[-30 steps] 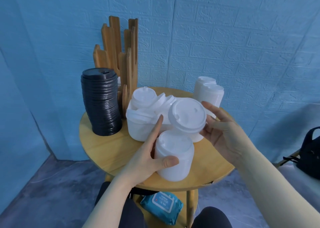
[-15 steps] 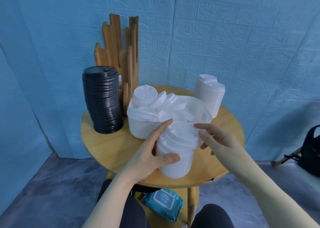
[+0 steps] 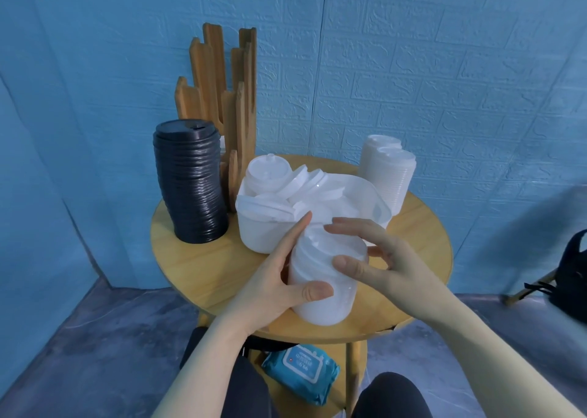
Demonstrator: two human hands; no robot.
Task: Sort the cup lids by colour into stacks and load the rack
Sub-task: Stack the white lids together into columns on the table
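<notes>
Round wooden table [image 3: 197, 278], blue wall behind. Your left hand [image 3: 273, 287] grips the near white lid stack [image 3: 320, 293]; your right hand [image 3: 378, 258] curls over its top, fingers touching it.

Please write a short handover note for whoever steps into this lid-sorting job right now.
Left hand: fingers and thumb wrapped round the side of the near white lid stack at the table's front edge.
Right hand: fingers curled over that stack's top, thumb on its front, seating the top lid.
Done: tall black lid stack stands at the table's left; two more white stacks stand at the back right.
Left: loose white lids still fill the white tub at centre. The wooden rack behind shows no lids in its visible slots; loading looks not yet begun.
</notes>
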